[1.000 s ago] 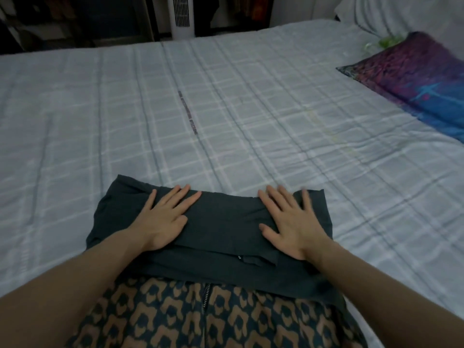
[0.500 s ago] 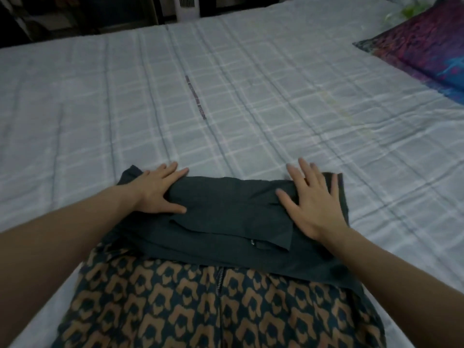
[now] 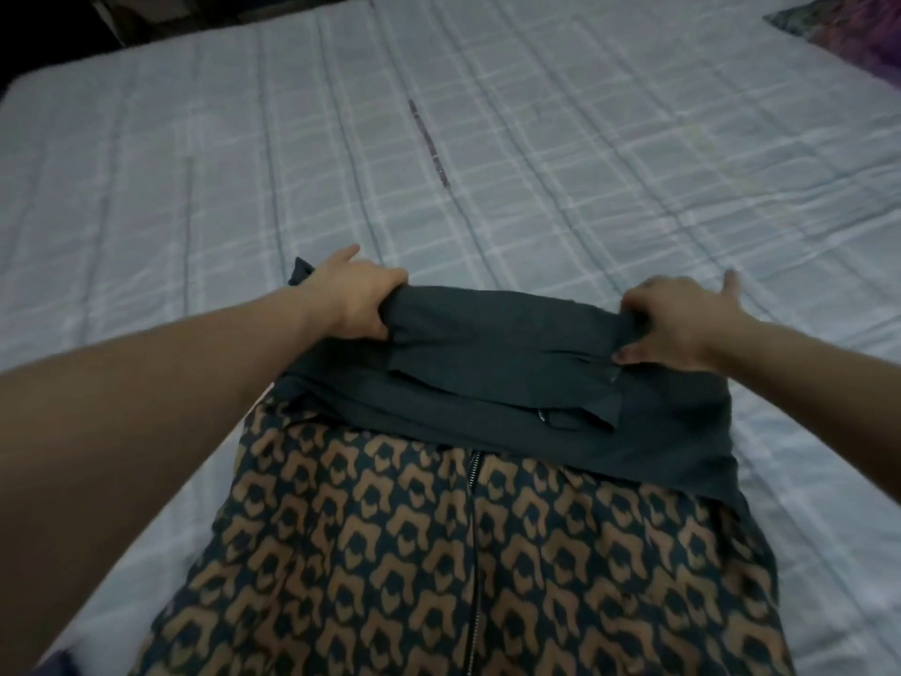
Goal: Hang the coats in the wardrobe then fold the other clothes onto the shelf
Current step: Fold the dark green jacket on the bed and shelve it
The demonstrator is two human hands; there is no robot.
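A dark green folded garment lies on the bed in front of me, its near part resting over a brown-and-dark patterned garment with a zip. My left hand grips the far left edge of the green garment, fingers curled under the fold. My right hand pinches its far right edge, with one finger sticking out toward the sheet. The far edge of the green cloth is lifted a little between my hands.
The bed is covered by a pale checked sheet that stretches far ahead and to both sides. A purple and blue pillow lies at the far right corner. Dark furniture stands beyond the bed's far left edge.
Both hands lay flat on the green garment before; now they have slid outward to its far corners and curled around the edge, raising it. The camera has tilted down.
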